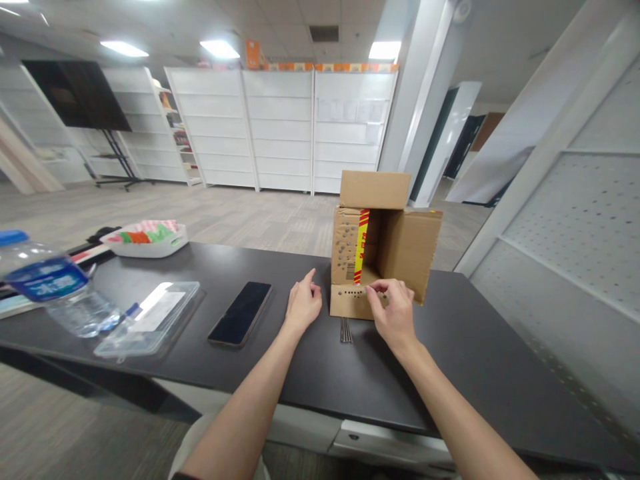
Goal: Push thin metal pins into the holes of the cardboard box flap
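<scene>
An open cardboard box (420, 253) stands on its side on the dark table, its opening facing me. Grey round heads, perhaps of nails or screws, dot its left flap, beside a yellow and red tape strip (361, 247). The lower flap (345, 308) has a row of small dark holes. At that flap, my right hand (393, 310) has thumb and index finger pinched together; whatever they hold is too small to make out. My left hand (304, 303) rests left of the box, index finger stretched out, holding nothing. Several thin metal nails (346, 330) lie before the flap.
Left of my left hand lies a black phone (240, 313). Farther left are a clear plastic case (150, 320), a water bottle (55, 280) and a white tray (150, 247) with colourful contents. A white perforated panel (565, 233) borders the table's right side.
</scene>
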The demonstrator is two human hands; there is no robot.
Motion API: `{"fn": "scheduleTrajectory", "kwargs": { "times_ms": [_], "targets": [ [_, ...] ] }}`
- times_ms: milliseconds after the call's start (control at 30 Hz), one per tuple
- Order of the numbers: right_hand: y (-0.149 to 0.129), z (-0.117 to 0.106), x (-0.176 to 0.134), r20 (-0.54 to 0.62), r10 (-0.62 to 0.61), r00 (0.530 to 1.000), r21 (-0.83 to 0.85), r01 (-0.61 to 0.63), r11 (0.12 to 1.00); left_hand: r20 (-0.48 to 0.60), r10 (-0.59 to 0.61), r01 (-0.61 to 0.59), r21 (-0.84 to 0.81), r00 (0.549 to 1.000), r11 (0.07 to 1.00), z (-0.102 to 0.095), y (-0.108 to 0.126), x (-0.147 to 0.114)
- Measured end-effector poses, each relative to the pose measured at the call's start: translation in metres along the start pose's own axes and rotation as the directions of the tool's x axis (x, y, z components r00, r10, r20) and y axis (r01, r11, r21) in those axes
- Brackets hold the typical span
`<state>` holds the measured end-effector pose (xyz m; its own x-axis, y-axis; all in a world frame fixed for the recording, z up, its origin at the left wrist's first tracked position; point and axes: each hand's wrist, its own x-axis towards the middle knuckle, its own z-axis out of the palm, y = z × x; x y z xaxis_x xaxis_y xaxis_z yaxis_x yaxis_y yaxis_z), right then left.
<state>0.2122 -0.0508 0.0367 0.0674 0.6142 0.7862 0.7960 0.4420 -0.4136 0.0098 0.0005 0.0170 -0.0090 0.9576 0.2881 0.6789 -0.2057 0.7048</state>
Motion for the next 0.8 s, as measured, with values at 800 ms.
{"fn": "scheduleTrajectory", "kwargs": {
  "times_ms": [800],
  "targets": [
    [-0.019, -0.037, -0.054, 0.574, -0.154, 0.804, 0.116, 0.106, 0.988, 0.005, -0.002, 0.002, 0.006, 1.0, 1.0, 0.0, 0.002, 0.0]
  ]
}}
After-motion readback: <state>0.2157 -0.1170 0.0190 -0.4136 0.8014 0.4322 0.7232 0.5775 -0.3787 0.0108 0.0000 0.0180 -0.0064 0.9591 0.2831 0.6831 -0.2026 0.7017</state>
